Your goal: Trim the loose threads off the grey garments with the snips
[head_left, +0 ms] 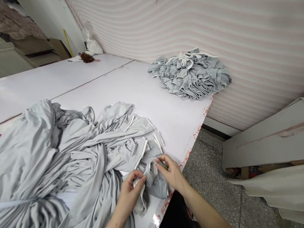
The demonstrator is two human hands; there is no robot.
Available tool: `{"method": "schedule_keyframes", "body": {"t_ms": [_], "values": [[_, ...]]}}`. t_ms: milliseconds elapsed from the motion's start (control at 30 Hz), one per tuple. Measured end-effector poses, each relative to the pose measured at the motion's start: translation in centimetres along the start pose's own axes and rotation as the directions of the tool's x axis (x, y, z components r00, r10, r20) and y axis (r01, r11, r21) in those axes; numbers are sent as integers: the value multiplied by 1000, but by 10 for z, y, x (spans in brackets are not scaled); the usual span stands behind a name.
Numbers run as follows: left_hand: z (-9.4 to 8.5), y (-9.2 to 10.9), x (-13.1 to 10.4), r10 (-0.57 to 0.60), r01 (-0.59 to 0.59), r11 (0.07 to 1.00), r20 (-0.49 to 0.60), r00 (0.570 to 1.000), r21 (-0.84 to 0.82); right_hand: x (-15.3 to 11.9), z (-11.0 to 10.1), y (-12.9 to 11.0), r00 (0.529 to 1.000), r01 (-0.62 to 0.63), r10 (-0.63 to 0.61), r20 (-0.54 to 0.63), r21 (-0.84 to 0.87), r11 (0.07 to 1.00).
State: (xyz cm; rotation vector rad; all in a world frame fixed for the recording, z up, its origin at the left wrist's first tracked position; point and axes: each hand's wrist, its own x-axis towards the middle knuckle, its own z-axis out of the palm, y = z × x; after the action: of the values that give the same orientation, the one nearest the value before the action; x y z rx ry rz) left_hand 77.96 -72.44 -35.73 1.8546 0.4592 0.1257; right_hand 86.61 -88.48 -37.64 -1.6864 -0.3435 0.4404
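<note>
My left hand (130, 190) is closed, with thumb and fingertips pinching the edge of a light grey garment (150, 176) with white trim. Close beside it, my right hand (171, 172) is closed around small thread snips (165, 166) with a green part showing and thin pointed blades. Its fingertips also meet the garment's folded edge. Part of the snips is hidden in the palm. A large heap of the same grey fabric (79, 158) spreads out to the left, several white-trimmed edges facing my hands.
The white table (164, 108) has red-printed tape along its right edge. A stacked pile of grey garments (194, 75) lies against the striped wall covering. A white plastic bag (93, 46) and a brown bundle (87, 57) sit at the far left. A white cabinet (261, 145) stands right, across the speckled floor.
</note>
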Motion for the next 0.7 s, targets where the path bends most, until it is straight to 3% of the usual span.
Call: {"method": "schedule_keyframes", "body": {"t_ms": [167, 333, 467, 567, 633, 700], "values": [[-6, -21, -37, 124, -123, 983, 5, 992, 133, -2, 10, 0, 986, -61, 44, 161, 102, 993], [-20, -9, -48, 42, -75, 969, 140, 989, 236, -17, 17, -21, 991, 30, -44, 125, 110, 993], [-16, -6, -51, 136, -97, 897, -61, 989, 431, -36, 21, -30, 984, 22, -39, 174, 97, 995], [-8, -20, -53, 330, -197, 788, -132, 935, 583, -44, 23, -25, 994, 59, -59, 89, 2, 998], [-8, -28, -55, 502, -317, 709, -136, 854, 630, -46, 20, -21, 992, 122, -117, 45, -153, 981], [-11, -30, -57, 648, -443, 614, -96, 756, 654, -45, 15, -19, 985, 169, -149, 82, -339, 926]]}}
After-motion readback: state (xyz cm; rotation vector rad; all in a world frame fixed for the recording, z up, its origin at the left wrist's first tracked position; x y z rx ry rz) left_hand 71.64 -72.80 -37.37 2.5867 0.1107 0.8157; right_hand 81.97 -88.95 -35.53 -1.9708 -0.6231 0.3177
